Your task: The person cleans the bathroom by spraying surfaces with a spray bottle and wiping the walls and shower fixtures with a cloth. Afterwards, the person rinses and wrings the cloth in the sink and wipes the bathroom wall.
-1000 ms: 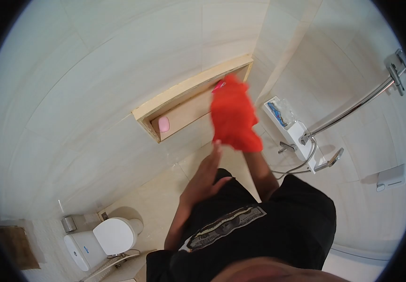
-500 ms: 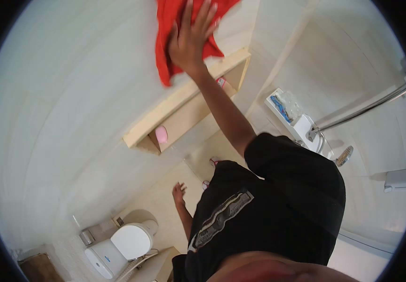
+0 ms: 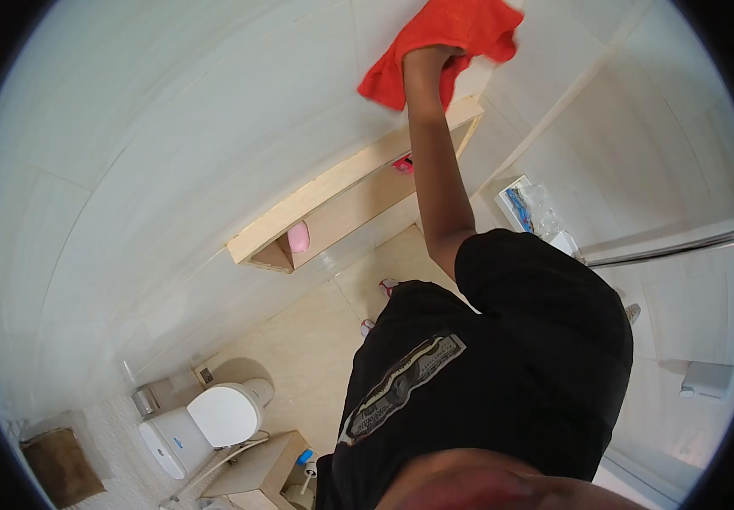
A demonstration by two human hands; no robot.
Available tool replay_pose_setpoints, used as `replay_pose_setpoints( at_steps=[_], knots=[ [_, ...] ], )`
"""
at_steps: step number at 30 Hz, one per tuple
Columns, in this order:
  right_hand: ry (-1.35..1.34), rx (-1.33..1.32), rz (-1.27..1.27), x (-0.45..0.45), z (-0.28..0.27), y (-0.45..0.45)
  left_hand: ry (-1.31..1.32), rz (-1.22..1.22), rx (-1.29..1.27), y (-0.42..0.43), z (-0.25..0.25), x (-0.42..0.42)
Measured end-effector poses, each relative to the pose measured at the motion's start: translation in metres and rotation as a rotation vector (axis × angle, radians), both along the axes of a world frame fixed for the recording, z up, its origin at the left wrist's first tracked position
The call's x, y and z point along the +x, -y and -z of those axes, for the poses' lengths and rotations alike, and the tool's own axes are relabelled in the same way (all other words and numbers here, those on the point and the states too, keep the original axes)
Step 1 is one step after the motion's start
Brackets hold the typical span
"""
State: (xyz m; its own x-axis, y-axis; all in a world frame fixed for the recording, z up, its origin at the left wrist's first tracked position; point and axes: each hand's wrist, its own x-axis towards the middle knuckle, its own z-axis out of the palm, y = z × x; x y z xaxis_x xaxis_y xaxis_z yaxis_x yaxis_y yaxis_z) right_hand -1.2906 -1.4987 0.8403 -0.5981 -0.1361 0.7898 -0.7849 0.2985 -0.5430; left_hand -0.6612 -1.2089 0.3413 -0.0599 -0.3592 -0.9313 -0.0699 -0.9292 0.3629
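Note:
My right hand [image 3: 437,56] reaches up to the tiled wall with a red cloth [image 3: 469,30], which covers most of the hand. Only the wrist and a small part of the hand show; the fingers are hidden in the folds. The cloth hangs above the far end of a long cream wall shelf [image 3: 324,191]. In that recessed shelf are a pink object [image 3: 298,237] at the near end and a smaller pink-red packet [image 3: 403,163] beside my forearm. My left hand is out of view.
Below left stands a white toilet [image 3: 224,415], with a small cabinet [image 3: 256,472] beside it. To the right are a white wall rack [image 3: 516,204] holding blue and clear items, a metal rail [image 3: 673,248] and a white dispenser [image 3: 707,380]. My sandalled feet [image 3: 388,287] are on the floor.
My right hand and the red cloth have moved right along the wall. The fingers lay spread on the cloth before; now it covers them. My left hand has left the view.

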Motion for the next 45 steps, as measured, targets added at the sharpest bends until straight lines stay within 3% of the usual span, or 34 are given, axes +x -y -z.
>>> replay_pose_setpoints(
  at_steps=[3, 5, 6, 7, 8, 11, 14, 17, 20, 24, 28, 31, 33, 36, 38, 43, 45],
  knots=[
    [-0.081, 0.039, 0.085, 0.049, -0.008, 0.012, -0.007, -0.001, 0.001, 0.004, 0.001, -0.004],
    [-0.243, 0.216, 0.133, 0.092, 0.017, 0.018, -0.013, 0.008, 0.008, 0.010, 0.003, -0.005],
    [-0.612, 0.669, 0.732, 0.108, 0.048, 0.021, -0.013, 0.017, 0.010, 0.012, 0.005, -0.006],
    [-0.916, 0.920, 1.283, 0.120, 0.069, 0.019, -0.014, 0.024, 0.012, 0.013, 0.006, -0.006],
    [-0.990, 0.882, 1.242, 0.128, 0.078, 0.009, -0.014, 0.032, 0.015, 0.014, 0.007, -0.007],
    [-0.520, 0.346, 0.014, 0.111, 0.080, -0.022, -0.021, 0.042, 0.013, 0.016, 0.008, -0.007],
    [-0.246, 0.416, -0.225, -0.019, 0.133, -0.007, -0.021, 0.029, 0.007, 0.008, 0.007, -0.003],
    [-0.054, 0.204, -0.037, -0.046, 0.031, -0.010, -0.023, 0.012, 0.002, 0.003, 0.007, 0.000],
    [-0.064, 0.048, 0.047, -0.006, -0.006, 0.000, -0.022, 0.006, -0.006, -0.002, 0.007, 0.004],
    [-0.266, 0.114, -0.152, 0.108, 0.039, 0.009, -0.032, -0.016, -0.001, 0.000, 0.012, 0.003],
    [-0.239, 0.177, -0.722, 0.184, 0.144, -0.021, -0.052, -0.042, 0.004, 0.002, 0.017, -0.003],
    [-0.145, 0.381, -0.734, 0.161, 0.123, -0.019, -0.061, -0.076, -0.003, 0.003, 0.020, -0.004],
    [-0.328, 0.333, -0.470, 0.121, 0.058, -0.013, -0.063, -0.095, -0.007, -0.004, 0.020, -0.002],
    [-0.439, -0.002, -0.121, 0.078, -0.062, -0.012, -0.068, -0.114, -0.014, -0.005, 0.019, -0.004],
    [-0.190, -0.175, -0.219, 0.085, -0.085, -0.002, -0.074, -0.129, -0.015, -0.007, 0.021, -0.005],
    [1.168, -0.804, -1.480, 0.205, -0.060, 0.001, -0.094, -0.179, -0.034, -0.012, 0.026, -0.009],
    [0.529, -0.167, -1.086, 0.254, -0.042, -0.013, -0.097, -0.199, -0.040, -0.018, 0.030, -0.010]
  ],
)
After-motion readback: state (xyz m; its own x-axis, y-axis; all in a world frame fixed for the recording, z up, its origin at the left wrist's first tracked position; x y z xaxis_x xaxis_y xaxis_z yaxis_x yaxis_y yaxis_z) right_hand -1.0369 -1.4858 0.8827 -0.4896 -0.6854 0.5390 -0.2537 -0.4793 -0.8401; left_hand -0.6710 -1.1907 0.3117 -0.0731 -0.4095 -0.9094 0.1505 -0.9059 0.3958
